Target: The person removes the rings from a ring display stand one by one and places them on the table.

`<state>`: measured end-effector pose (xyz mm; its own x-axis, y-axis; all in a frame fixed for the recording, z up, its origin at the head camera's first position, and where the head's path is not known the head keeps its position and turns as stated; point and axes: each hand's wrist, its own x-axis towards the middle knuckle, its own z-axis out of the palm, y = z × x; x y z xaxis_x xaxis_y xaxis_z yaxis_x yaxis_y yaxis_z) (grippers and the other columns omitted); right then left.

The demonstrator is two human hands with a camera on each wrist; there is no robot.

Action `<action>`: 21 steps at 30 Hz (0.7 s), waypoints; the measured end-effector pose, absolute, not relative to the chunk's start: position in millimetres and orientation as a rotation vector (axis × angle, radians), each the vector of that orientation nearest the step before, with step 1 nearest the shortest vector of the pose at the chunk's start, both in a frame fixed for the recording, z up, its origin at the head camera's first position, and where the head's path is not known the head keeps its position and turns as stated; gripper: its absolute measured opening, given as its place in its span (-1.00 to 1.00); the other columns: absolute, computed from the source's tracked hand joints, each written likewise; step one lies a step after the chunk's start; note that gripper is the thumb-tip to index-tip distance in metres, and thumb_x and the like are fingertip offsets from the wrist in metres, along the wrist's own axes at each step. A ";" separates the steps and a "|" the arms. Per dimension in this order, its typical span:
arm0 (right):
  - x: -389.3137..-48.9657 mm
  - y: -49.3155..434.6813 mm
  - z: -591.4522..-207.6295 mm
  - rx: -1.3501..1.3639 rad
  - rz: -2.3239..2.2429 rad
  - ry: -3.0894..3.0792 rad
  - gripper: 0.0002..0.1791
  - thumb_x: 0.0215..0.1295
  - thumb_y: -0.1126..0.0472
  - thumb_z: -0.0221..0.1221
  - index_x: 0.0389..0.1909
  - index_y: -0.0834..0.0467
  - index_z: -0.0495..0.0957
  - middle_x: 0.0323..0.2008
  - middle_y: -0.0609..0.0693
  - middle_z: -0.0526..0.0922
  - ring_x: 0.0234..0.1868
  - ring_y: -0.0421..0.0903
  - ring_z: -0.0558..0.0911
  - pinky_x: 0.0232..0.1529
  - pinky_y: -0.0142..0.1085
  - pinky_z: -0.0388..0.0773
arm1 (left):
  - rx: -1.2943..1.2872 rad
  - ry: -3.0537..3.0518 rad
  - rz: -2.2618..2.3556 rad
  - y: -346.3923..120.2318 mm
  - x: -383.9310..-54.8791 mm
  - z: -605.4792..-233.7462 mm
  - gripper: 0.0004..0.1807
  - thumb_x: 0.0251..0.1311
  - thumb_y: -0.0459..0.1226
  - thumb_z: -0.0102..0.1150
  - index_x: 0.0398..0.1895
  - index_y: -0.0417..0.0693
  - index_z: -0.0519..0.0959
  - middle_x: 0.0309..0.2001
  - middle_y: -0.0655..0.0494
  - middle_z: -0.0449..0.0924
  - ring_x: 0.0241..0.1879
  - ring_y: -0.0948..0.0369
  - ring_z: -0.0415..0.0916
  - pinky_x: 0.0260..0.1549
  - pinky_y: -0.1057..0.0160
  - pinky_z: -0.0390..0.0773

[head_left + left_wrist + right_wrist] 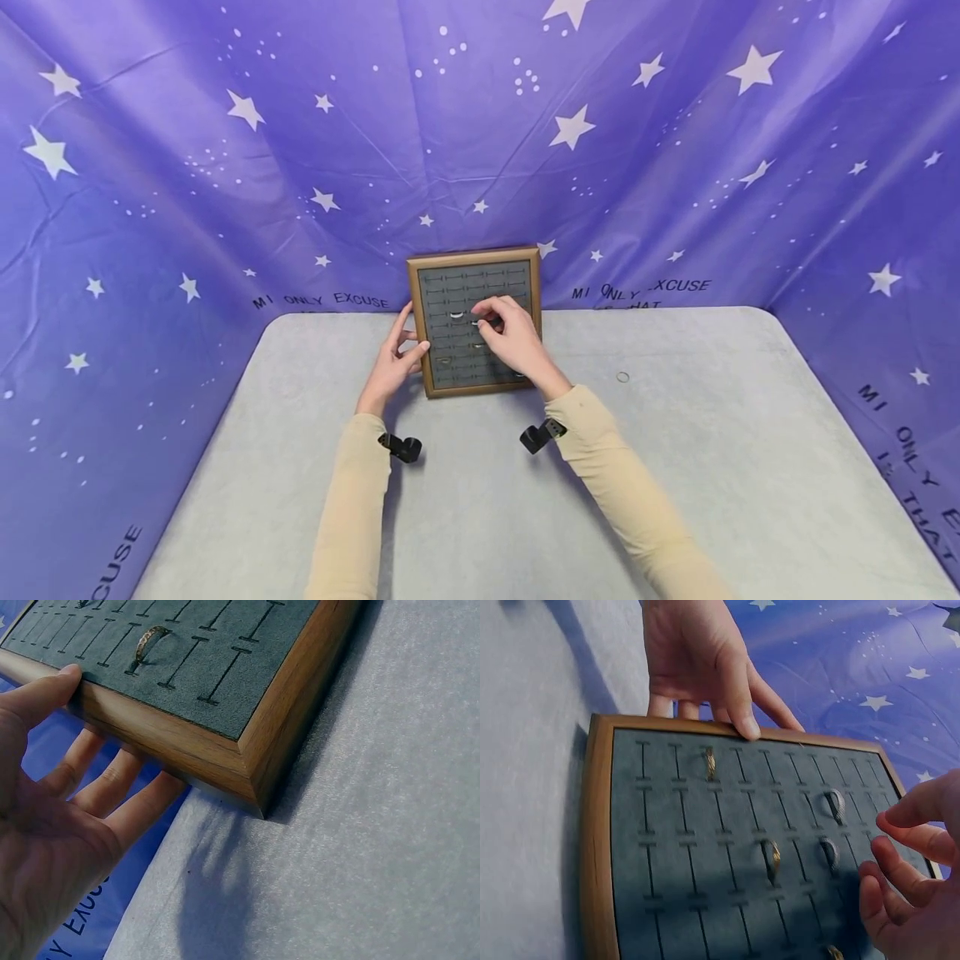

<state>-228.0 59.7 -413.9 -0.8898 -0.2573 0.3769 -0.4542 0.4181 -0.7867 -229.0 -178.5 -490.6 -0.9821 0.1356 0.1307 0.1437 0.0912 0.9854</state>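
Note:
A wooden-framed ring display board (472, 392) with a dark grey slotted pad leans upright at the back of the table. My left hand (392, 364) grips its left side, thumb on the front of the frame and fingers behind. In front of the pad is my right hand (516, 337), fingers bent; no object shows between the fingertips. Close to those fingertips sits a silver ring (830, 855), with another silver ring (836, 806) beside it. A gold ring (772, 861) and a patterned gold ring (151, 645) stand in other slots. Part of the pad is hidden behind the right hand.
A loose thin ring (622, 377) lies on the grey table (465, 500), right of the board. A purple curtain (360, 150) with white stars hangs behind and at both sides. Small black cameras (405, 448) are strapped at both wrists.

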 end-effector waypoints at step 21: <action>-237.3 34.1 -422.3 0.554 1.361 -2.521 -0.77 0.23 0.36 0.19 -0.10 0.20 0.67 -0.18 0.05 0.46 -0.27 -0.05 0.42 -0.24 -0.25 0.40 | -0.237 -2.335 -2.104 -176.7 -229.2 -489.7 -0.18 0.33 -0.29 0.15 0.52 0.45 0.00 -0.01 -0.18 0.33 -0.39 0.19 0.58 -0.25 -0.06 0.62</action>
